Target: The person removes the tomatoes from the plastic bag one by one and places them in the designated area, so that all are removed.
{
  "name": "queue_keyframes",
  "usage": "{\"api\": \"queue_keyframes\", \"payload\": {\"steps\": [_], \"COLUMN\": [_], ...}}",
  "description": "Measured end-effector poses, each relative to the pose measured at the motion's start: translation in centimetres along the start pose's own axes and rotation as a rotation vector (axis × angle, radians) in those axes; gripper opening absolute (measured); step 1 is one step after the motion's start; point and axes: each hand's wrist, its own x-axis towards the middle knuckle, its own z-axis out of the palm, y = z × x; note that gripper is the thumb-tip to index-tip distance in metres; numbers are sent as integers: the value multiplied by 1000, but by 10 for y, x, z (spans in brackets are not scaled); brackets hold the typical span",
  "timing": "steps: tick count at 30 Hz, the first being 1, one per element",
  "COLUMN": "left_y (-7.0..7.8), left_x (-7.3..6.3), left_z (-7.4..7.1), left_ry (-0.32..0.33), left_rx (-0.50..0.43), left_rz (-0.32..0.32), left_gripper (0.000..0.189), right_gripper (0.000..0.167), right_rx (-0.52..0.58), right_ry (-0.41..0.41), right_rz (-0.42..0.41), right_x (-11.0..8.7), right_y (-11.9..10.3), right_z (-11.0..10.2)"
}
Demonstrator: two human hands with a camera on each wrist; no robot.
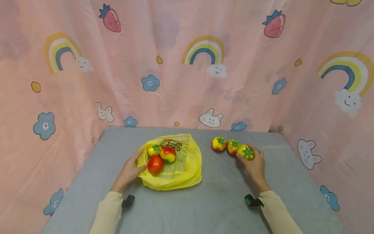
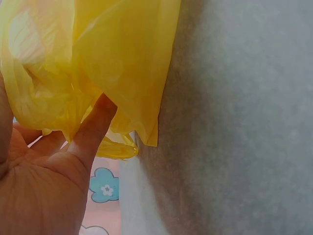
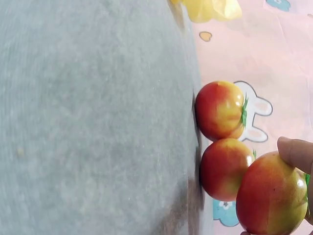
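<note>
A yellow plastic bag [image 1: 193,162] lies with its mouth spread open, and three tomatoes are in it: a red one [image 1: 155,165], a red-and-yellow one [image 1: 168,154] and a yellow one with a green calyx [image 1: 154,149]. My left hand [image 1: 132,169] holds the bag's left edge; its thumb [image 2: 95,127] shows against the yellow film in the left wrist view. Over on the right, my right hand [image 1: 255,162] grips a red-and-yellow tomato [image 1: 245,152] between thumb and fingers. Two similar tomatoes, one nearer [image 1: 233,147] and one farther left [image 1: 218,144], sit beside it on the table.
The grey table [image 1: 216,208] runs back to a pink curtain [image 1: 175,100] printed with rainbows, flowers and rabbits, which also encloses both sides. Dark wrist-worn devices stick out at the left cuff [image 1: 128,201] and the right cuff [image 1: 253,200].
</note>
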Motion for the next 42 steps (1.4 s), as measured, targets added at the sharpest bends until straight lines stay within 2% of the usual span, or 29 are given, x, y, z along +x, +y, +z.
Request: {"api": "queue_keyframes", "payload": {"steps": [12, 25, 42], "left_y": [-3, -2, -3], "left_x": [0, -1, 0], "left_z": [0, 0, 0], "left_ry": [16, 10, 18], "left_rx": [5, 4, -4], "left_rz": [30, 12, 9], "left_gripper": [71, 71, 71], "right_gripper": [72, 73, 71], "right_rx": [-4, -33, -69], "right_ry": [28, -5, -60], "right_rz": [44, 70, 129], "right_x": [6, 6, 14], "right_y": [16, 21, 26], "right_z": [-3, -9, -5]}}
